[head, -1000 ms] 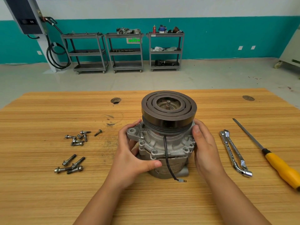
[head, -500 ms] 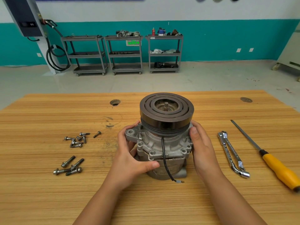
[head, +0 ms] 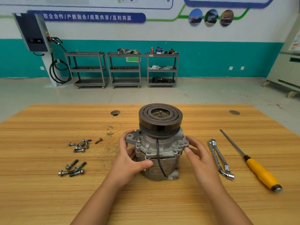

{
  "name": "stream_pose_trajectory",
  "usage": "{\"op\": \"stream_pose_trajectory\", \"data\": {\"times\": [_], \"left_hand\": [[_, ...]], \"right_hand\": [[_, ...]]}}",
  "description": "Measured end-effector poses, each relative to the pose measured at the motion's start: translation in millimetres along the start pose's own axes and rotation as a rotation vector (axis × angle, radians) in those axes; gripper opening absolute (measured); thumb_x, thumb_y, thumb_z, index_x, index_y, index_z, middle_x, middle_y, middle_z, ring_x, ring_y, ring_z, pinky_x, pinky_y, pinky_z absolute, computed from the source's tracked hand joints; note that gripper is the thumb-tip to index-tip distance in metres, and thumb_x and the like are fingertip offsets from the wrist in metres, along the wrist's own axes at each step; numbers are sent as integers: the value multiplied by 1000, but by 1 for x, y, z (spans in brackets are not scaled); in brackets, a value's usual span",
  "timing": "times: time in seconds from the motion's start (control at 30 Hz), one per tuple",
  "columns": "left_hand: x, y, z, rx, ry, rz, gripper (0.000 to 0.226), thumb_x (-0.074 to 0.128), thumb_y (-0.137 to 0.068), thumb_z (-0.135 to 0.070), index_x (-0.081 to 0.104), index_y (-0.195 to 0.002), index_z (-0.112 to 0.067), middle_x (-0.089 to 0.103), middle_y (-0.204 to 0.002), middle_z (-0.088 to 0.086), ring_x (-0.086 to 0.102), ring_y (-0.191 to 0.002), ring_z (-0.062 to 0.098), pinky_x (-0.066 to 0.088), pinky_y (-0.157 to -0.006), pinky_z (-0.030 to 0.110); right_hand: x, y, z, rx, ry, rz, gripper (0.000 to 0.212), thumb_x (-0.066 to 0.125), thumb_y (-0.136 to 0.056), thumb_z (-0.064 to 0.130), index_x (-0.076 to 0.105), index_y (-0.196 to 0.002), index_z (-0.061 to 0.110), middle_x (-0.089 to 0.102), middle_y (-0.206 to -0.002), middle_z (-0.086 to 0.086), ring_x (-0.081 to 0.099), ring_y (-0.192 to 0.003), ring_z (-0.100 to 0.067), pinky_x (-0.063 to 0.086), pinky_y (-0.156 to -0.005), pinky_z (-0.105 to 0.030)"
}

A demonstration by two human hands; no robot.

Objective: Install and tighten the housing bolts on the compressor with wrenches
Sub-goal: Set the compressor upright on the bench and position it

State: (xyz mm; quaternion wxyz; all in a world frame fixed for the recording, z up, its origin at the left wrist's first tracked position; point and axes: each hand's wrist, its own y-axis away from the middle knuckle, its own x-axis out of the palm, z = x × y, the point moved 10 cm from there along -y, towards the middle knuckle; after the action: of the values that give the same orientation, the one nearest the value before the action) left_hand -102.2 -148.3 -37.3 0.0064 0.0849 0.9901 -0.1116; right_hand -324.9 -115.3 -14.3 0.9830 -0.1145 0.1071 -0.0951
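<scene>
Two grips hold one compressor point(head: 162, 148) standing upright mid-tabletop point(head: 48, 195). Our left grip point(head: 128, 164) wraps its housing, and our right grip point(head: 199, 159) lightly pinches its flange. To the left we count four long bolts point(head: 73, 169), with smaller bolts point(head: 80, 145) beyond. To the right lie two wrenches point(head: 219, 158) and one screwdriver point(head: 261, 172). Three carts point(head: 125, 69) stand far off.

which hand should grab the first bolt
Left, probably. The bolts lie left of the compressor, on the left hand's side. The right hand holds the compressor's far side beside the wrenches and would have to reach across.
</scene>
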Motion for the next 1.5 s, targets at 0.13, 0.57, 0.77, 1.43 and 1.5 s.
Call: {"op": "stream_pose_trajectory", "data": {"times": [0.13, 0.57, 0.77, 1.43, 1.5], "left_hand": [[1, 1, -3, -3, 52, -17, 99, 91, -43, -31, 35, -116, -66, 62, -119, -23, 60, -116, 6, 53, -83, 20], [3, -8, -12, -168, 302, -227, 44, 56, -72, -58, 57, -111, -39, 71, -106, -8, 62, -108, 16, 51, -80, 29], [-5, -16, 3, -126, 333, -320, 42, 63, -57, -64, 71, -93, -43, 75, -99, -7, 71, -94, 16, 56, -74, 32], [-2, -22, -5, 37, 750, -86, 30, 63, -75, -28, 76, -100, -16, 74, -99, 4, 69, -93, 15, 56, -82, 27], [-2, -22, -6, 43, 755, -79, 37, 63, -75, -28, 70, -108, -13, 73, -101, 6, 69, -95, 16, 56, -80, 27]], "right_hand": [[4, 10, -8, 54, 33, 104, 56, 61, -91, 24, 35, -129, 56, 72, -98, 9, 62, -87, 10, 42, -64, -3], [16, -20, 7, 19, -99, 74, 26, 50, -93, 42, 50, -117, 53, 51, -124, 26, 45, -123, -2, 39, -102, -28], [29, -42, -5, 37, -412, 103, 51, 61, -75, 37, 60, -122, 17, 66, -119, -5, 58, -116, -24, 43, -103, -46], [41, -43, -5, 55, -877, 85, 40, 56, -81, 19, 62, -117, 4, 67, -114, -15, 64, -107, -29, 53, -91, -37], [41, -42, -3, 38, -877, 90, 39, 55, -81, 19, 62, -117, 4, 67, -115, -15, 63, -108, -29, 53, -91, -37]]}}
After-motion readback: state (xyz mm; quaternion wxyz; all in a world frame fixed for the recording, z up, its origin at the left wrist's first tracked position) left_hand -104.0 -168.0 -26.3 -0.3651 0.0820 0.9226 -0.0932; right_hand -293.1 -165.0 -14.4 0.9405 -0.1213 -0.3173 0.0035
